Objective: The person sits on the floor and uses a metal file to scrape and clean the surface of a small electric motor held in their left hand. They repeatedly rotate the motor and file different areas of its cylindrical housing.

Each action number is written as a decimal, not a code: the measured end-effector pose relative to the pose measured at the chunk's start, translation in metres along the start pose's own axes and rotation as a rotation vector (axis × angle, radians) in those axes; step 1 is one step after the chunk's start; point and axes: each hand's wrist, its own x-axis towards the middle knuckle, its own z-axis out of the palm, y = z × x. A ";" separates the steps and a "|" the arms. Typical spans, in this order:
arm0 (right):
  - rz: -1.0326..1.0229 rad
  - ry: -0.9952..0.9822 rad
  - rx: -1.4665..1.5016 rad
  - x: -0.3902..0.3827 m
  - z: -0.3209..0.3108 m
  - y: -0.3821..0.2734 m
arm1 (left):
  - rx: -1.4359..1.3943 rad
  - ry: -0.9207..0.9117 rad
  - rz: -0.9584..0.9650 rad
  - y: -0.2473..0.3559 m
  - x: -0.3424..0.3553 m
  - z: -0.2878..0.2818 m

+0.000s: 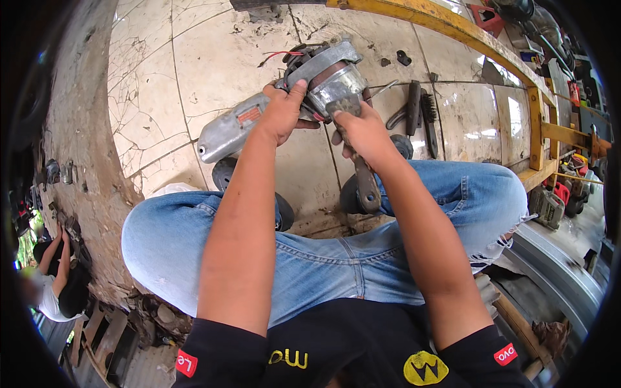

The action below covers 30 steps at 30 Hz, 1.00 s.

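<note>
A grey metal motor [336,83] with a rounded cylindrical body and loose red wires rests on the tiled floor ahead of me. Beside its left end lies a long silver cast housing [223,132] with an orange label; whether the two are joined is hidden behind my hand. My left hand [284,111] grips the motor's near left side, thumb on top. In my right hand [363,132] is a worn flat tool [368,191] with a hole in its handle end. Its broad end lies against the motor's cylinder; I cannot tell whether it is a brush or a scraper.
A black brush [428,116] and a dark-handled tool [413,107] lie right of the motor. A small black part [403,58] sits farther off. A yellow metal frame [466,39] crosses the far right. At far left, another person's arms [58,258] show.
</note>
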 end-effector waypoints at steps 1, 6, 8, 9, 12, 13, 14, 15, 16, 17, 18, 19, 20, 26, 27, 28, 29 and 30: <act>-0.007 0.008 0.009 0.000 0.001 0.001 | -0.002 0.001 0.006 -0.001 0.000 0.000; 0.060 0.034 0.015 -0.006 -0.002 0.006 | -0.029 -0.002 0.032 -0.007 0.001 0.000; 0.027 0.035 -0.007 -0.003 0.003 0.000 | -0.029 0.012 0.020 -0.005 0.001 -0.001; 0.007 0.038 -0.015 -0.002 0.005 -0.003 | -0.027 0.015 0.016 -0.003 0.002 -0.001; 0.004 0.031 0.061 -0.001 0.001 0.011 | -0.046 -0.017 -0.005 -0.006 0.004 -0.003; 0.016 0.026 0.056 0.000 -0.001 0.011 | -0.042 -0.019 0.007 -0.004 0.004 -0.002; 0.029 0.021 0.051 0.002 -0.003 0.010 | -0.038 -0.021 0.019 -0.004 0.004 -0.001; 0.047 0.017 0.049 0.001 -0.004 0.011 | -0.034 -0.023 0.025 -0.004 0.002 0.000; 0.047 0.015 0.040 0.000 -0.003 0.010 | -0.034 -0.009 0.025 -0.004 0.000 0.000; 0.047 0.012 0.032 -0.001 -0.002 0.008 | -0.034 0.006 0.024 -0.004 -0.001 0.000; 0.041 0.011 0.025 0.000 -0.001 0.004 | -0.032 0.019 0.030 -0.002 -0.001 0.000; 0.047 0.022 0.018 0.000 -0.002 0.006 | -0.039 0.012 0.030 -0.003 0.001 0.000; 0.053 0.033 0.012 0.001 -0.004 0.011 | -0.047 0.006 0.030 -0.006 0.004 -0.001; 0.025 0.011 0.031 0.003 -0.004 0.012 | -0.030 0.017 0.005 -0.004 0.000 0.000; 0.020 0.012 0.035 0.003 -0.004 0.014 | -0.027 0.023 0.004 -0.003 0.001 0.000; 0.035 0.018 0.028 0.004 -0.005 0.014 | -0.031 0.015 0.015 -0.003 0.002 -0.001; 0.050 0.025 0.021 0.004 -0.006 0.013 | -0.036 0.006 0.027 -0.004 0.004 0.000; 0.071 0.032 0.014 0.002 -0.006 0.014 | -0.042 -0.002 0.033 -0.005 0.002 0.001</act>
